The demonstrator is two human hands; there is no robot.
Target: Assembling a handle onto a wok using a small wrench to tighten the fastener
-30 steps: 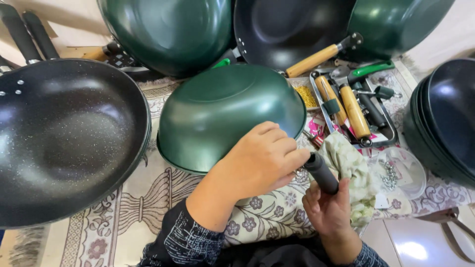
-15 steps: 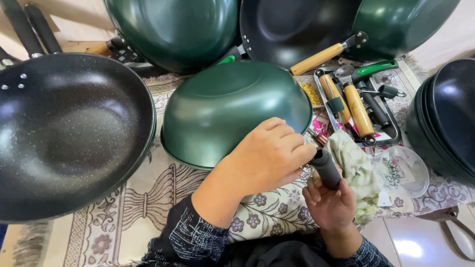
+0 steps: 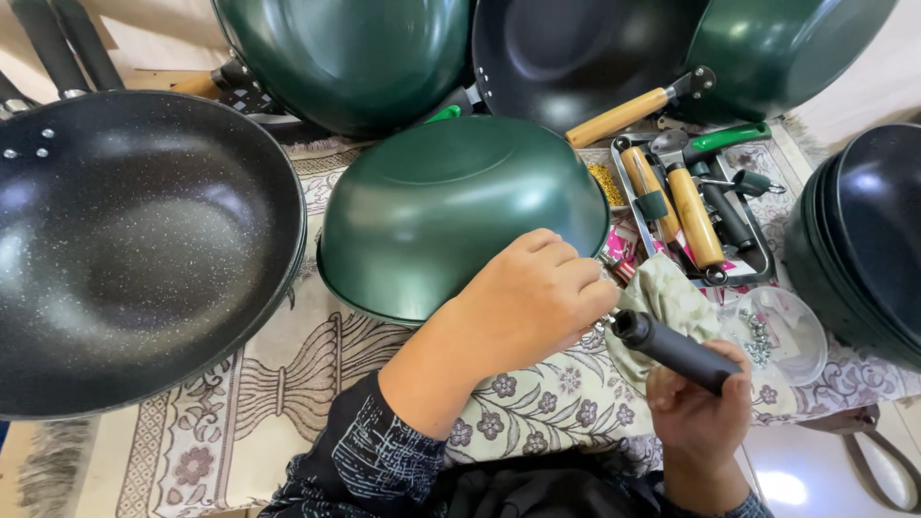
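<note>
We see the left hand (image 3: 532, 302) resting with fingers curled on the rim of an upturned green pan (image 3: 451, 206), which lies bottom-up on a patterned cloth (image 3: 288, 384) in the middle of the view; whether the fingers pinch something small at the rim we cannot tell. The right hand (image 3: 700, 412) is closed around a black handle (image 3: 676, 350), held slanting up and left so that its end comes just beside the left hand's fingers and the pan's edge. Under the handle lies a crumpled pale rag (image 3: 672, 302).

To the left sits a large black speckled pan (image 3: 134, 240), open side up. Behind stand more pans — a green one (image 3: 355, 58), a black one (image 3: 566, 58). To the right, a metal tray (image 3: 758, 273) holds wooden handles (image 3: 693, 216) and a green-handled tool (image 3: 729, 139), and near it a clear dish of small screws (image 3: 782, 331) — beside a stack of dark pans (image 3: 863, 240)
</note>
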